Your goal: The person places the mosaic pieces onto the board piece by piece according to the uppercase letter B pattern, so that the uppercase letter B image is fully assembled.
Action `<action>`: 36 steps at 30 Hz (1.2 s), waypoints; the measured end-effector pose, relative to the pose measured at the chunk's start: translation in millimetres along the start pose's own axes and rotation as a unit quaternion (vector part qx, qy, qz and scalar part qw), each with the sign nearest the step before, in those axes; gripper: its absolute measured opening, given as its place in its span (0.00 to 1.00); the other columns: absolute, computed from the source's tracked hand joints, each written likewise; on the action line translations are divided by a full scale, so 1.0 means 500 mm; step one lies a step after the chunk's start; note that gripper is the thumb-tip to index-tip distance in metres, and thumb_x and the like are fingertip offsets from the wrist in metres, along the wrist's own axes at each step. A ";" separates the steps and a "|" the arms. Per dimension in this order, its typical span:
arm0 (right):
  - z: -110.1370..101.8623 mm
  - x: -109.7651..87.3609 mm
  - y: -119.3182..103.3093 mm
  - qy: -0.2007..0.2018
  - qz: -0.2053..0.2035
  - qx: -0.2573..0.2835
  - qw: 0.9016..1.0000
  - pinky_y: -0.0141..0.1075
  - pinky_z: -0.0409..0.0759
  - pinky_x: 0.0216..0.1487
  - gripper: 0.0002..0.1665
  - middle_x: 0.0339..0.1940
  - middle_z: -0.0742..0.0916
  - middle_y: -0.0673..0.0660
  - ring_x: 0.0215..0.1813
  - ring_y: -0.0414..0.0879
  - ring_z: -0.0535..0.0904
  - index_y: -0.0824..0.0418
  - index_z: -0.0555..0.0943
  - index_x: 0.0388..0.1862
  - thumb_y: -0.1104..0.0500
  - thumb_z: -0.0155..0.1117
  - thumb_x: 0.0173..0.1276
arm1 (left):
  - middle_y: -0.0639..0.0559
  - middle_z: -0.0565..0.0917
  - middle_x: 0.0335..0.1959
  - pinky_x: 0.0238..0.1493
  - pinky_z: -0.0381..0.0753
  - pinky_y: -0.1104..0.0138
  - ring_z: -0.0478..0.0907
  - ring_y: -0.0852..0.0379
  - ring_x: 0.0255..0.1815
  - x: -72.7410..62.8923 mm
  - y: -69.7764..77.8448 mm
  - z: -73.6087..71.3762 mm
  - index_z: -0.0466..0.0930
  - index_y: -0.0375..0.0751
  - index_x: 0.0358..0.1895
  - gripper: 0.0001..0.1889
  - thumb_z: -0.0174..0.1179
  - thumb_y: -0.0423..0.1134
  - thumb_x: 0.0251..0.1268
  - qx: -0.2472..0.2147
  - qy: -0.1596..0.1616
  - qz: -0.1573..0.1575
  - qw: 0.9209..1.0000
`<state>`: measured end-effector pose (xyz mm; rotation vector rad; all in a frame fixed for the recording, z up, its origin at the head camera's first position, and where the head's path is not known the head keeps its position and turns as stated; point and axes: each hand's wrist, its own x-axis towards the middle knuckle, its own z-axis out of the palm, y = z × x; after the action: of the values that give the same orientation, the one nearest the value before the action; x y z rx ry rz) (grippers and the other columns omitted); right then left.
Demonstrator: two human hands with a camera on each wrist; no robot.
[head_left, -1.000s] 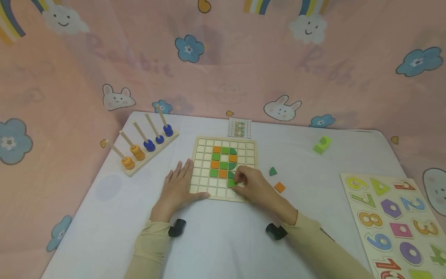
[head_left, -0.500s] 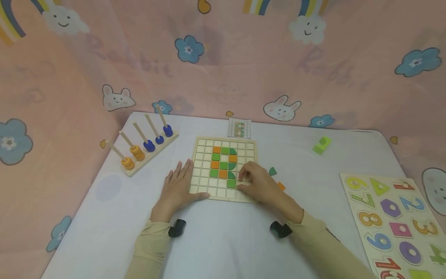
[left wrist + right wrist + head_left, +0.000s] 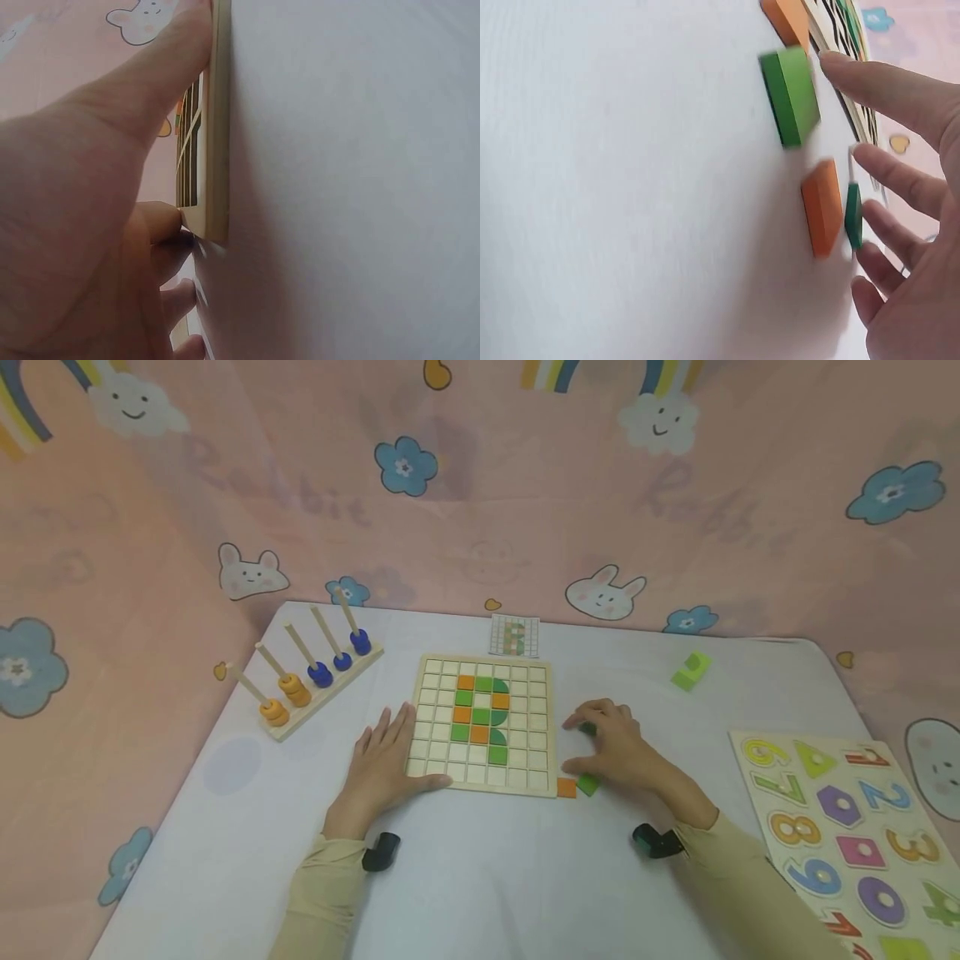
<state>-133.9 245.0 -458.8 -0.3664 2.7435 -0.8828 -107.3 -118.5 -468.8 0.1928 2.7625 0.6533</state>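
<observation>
My left hand (image 3: 382, 758) lies with fingers spread along the left side of the wooden grid board (image 3: 553, 727), its thumb on the front edge. Orange, green and dark green tiles (image 3: 480, 716) sit in the grid, forming a letter R shape. Right of the board, my right hand (image 3: 618, 747) hovers with fingers and thumb apart over loose pieces. A dark green rounded tile (image 3: 854, 216) shows by its fingertips, beside an orange tile (image 3: 823, 210). A green tile (image 3: 791, 97) and another orange tile (image 3: 566, 787) lie at the board's front right corner.
Behind the board lies a pattern card (image 3: 514, 636). A peg stacker (image 3: 322, 689) with orange and blue rings stands at the left. Farther right are a light green block (image 3: 691, 671) and a number-and-shape puzzle board (image 3: 817, 810). A patterned cloth (image 3: 480, 485) hangs behind the table.
My right hand has lifted off the grid and moved right, over the loose tiles. A green and an orange tile by the board's corner have come into view. The left hand stays put.
</observation>
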 end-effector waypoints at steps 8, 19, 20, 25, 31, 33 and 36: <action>-0.023 -0.015 0.031 -0.010 0.014 0.035 0.999 0.70 0.69 0.72 0.29 0.71 0.74 0.69 0.70 0.67 0.65 0.58 0.82 0.63 0.61 0.80 0.63 | 0.44 0.42 0.90 0.89 0.37 0.42 0.34 0.40 0.91 -0.001 0.001 -0.001 0.39 0.39 0.88 0.67 0.74 0.67 0.58 -0.003 -0.002 -0.001 1.000; -0.021 -0.027 0.025 -0.011 0.019 0.050 0.999 0.41 0.80 0.58 0.27 0.53 0.82 0.58 0.55 0.53 0.75 0.60 0.83 0.64 0.64 0.76 0.66 | 0.44 0.43 0.90 0.89 0.39 0.41 0.35 0.40 0.91 0.000 0.001 0.000 0.40 0.39 0.88 0.67 0.74 0.67 0.58 -0.001 0.002 0.001 1.000; -0.020 -0.028 0.025 -0.010 0.016 0.049 0.999 0.37 0.78 0.53 0.26 0.51 0.82 0.57 0.52 0.52 0.75 0.60 0.83 0.64 0.65 0.76 0.67 | 0.44 0.43 0.90 0.89 0.39 0.41 0.35 0.40 0.91 0.000 0.001 0.000 0.40 0.39 0.88 0.67 0.74 0.67 0.58 0.000 0.002 0.000 1.000; -0.017 -0.032 0.020 -0.002 0.002 0.052 0.999 0.30 0.76 0.42 0.24 0.44 0.82 0.56 0.46 0.49 0.74 0.62 0.83 0.61 0.68 0.75 0.67 | 0.44 0.44 0.90 0.89 0.40 0.41 0.36 0.40 0.91 0.000 -0.001 0.002 0.41 0.38 0.88 0.66 0.74 0.66 0.58 0.002 0.005 0.001 1.000; -0.011 -0.035 0.015 0.009 -0.002 0.056 0.998 0.29 0.76 0.41 0.19 0.41 0.83 0.56 0.44 0.48 0.75 0.63 0.84 0.55 0.69 0.75 0.67 | 0.43 0.45 0.90 0.89 0.41 0.41 0.37 0.39 0.91 0.002 -0.002 0.003 0.42 0.38 0.88 0.66 0.74 0.67 0.58 0.002 0.009 0.003 1.000; -0.009 -0.036 0.013 0.013 -0.004 0.054 0.998 0.29 0.77 0.41 0.16 0.40 0.83 0.55 0.43 0.47 0.76 0.63 0.85 0.53 0.69 0.74 0.67 | 0.43 0.45 0.90 0.89 0.41 0.40 0.37 0.39 0.91 0.002 -0.002 0.003 0.42 0.38 0.88 0.66 0.74 0.66 0.58 0.002 0.010 0.005 1.000; -0.007 -0.037 0.011 0.017 -0.007 0.049 0.999 0.30 0.77 0.41 0.11 0.39 0.84 0.55 0.42 0.47 0.76 0.63 0.85 0.48 0.69 0.73 0.68 | 0.43 0.45 0.90 0.88 0.41 0.40 0.37 0.38 0.91 0.001 -0.002 0.003 0.42 0.38 0.88 0.66 0.74 0.66 0.58 0.002 0.010 0.006 1.000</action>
<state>-118.3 256.9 -456.4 -0.3554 2.7178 -1.0321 -107.3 -118.7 -470.7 0.2045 2.7832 0.6574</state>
